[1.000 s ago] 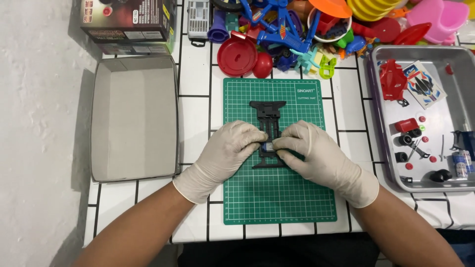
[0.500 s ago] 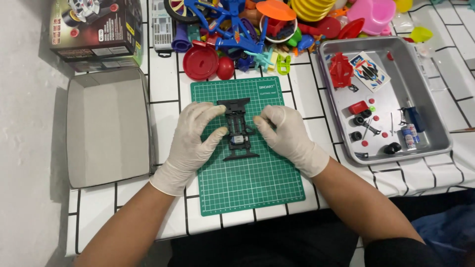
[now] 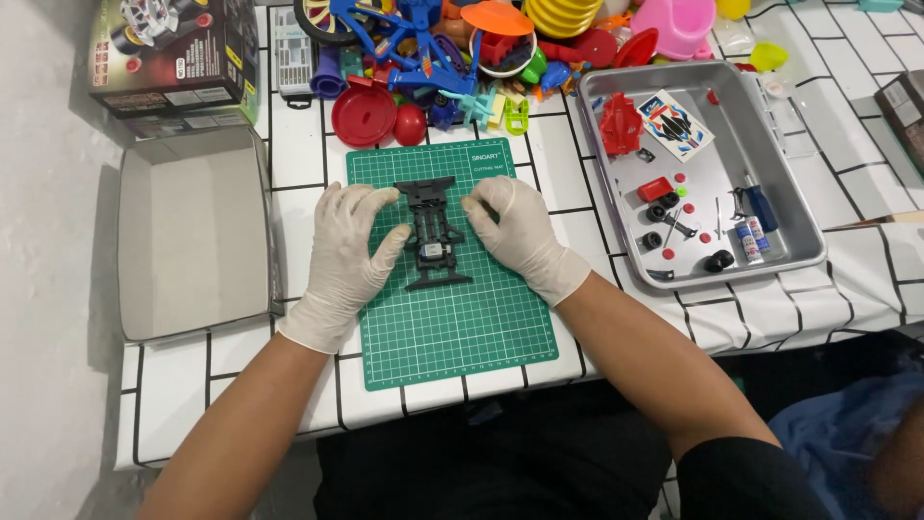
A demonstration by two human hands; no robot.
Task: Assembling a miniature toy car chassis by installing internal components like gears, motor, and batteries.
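A black toy car chassis [image 3: 431, 234] lies flat on a green cutting mat [image 3: 452, 318]. Both hands wear pale gloves. My left hand [image 3: 348, 252] rests on the mat at the chassis's left side, with its thumb against the chassis's middle. My right hand [image 3: 517, 231] lies on the right side, fingertips touching the chassis near its upper end. Neither hand lifts it.
A metal tray [image 3: 807, 246] at the right holds a red car part [image 3: 620, 125], a sticker sheet [image 3: 675, 123], small black wheels and screws. An empty grey tray [image 3: 192, 231] sits at the left, a printed box [image 3: 173, 53] behind it. Colourful plastic toys [image 3: 452, 58] crowd the back.
The view has shifted so the mat sits further left in the frame. My hands have spread slightly apart, leaving more of the chassis uncovered.
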